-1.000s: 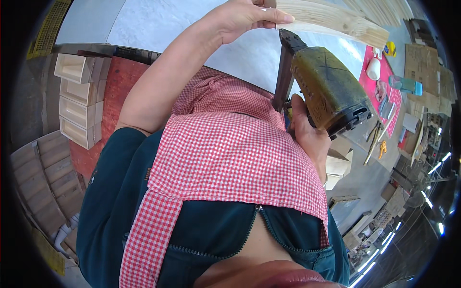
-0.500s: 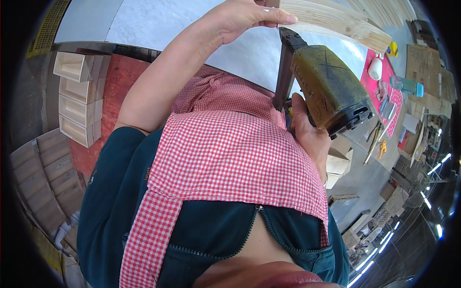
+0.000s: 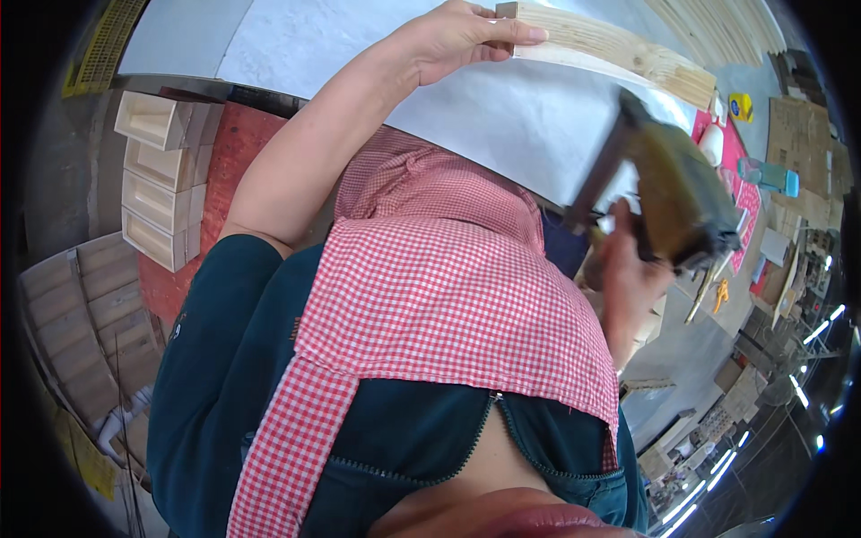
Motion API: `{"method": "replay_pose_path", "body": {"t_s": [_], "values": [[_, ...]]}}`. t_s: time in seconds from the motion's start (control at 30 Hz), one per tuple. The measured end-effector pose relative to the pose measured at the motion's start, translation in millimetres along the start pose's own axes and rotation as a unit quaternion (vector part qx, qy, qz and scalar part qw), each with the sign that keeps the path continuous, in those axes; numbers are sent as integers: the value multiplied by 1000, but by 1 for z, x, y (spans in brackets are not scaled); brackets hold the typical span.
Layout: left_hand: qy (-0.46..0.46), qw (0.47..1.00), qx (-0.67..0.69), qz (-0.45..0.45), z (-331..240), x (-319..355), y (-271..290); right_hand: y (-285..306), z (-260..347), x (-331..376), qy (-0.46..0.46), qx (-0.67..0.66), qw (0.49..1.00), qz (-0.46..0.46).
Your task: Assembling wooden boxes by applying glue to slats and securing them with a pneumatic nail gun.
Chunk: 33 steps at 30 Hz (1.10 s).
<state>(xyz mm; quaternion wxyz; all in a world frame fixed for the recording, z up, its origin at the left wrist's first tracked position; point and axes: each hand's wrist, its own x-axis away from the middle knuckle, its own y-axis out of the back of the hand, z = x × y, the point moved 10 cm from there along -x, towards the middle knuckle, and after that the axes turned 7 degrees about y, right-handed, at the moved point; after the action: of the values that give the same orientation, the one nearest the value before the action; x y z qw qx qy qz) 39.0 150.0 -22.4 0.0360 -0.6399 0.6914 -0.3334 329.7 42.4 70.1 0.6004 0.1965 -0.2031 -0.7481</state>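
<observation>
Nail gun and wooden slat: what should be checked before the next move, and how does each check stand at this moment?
1. Left hand grips the end of the wooden slat: ok.
2. Right hand holds the nail gun: ok.
3. Nail gun nose against the slat: not ok, it is apart from it.
4. Left fingers away from the nose: ok.
5. Slat flat on the white table: cannot tell.

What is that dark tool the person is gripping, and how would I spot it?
Start at the big white worktop in front of the red checked apron. At its right edge, the right hand grips a bulky olive-brown power nailer with a dark narrow magazine. Unlike the pale wooden strip under the left hand, it is dark and blocky.
</observation>
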Motion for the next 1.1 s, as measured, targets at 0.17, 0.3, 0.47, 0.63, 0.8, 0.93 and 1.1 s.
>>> {"method": "replay_pose_path", "body": {"t_s": [0.17, 0.3, 0.47, 0.63, 0.8, 0.93, 1.1], "values": [[-2, 995, -92, -33, -4, 5, 42, 87, -34, -49, 21, 92, 995, -43], [16, 991, -117, -68, -8, 13, 48, 123, -95, -84, 205, 411, 887, -37], [152, 978, -117, -78, 9, 8, 61, 173, -223, -117, -5, 563, 827, -2], [233, 966, -96, -55, 11, 5, 59, 181, -242, -123, 2, 531, 846, -37], [280, 958, -50, -38, 11, 1, 68, 156, -172, -142, 69, 630, 771, -63], [270, 959, -72, -42, 3, -6, 65, 93, -108, -161, 174, 251, 952, -21], [301, 950, -76, -36, 11, -16, 75, -31, -77, -199, 209, 47, 977, 24]]}}
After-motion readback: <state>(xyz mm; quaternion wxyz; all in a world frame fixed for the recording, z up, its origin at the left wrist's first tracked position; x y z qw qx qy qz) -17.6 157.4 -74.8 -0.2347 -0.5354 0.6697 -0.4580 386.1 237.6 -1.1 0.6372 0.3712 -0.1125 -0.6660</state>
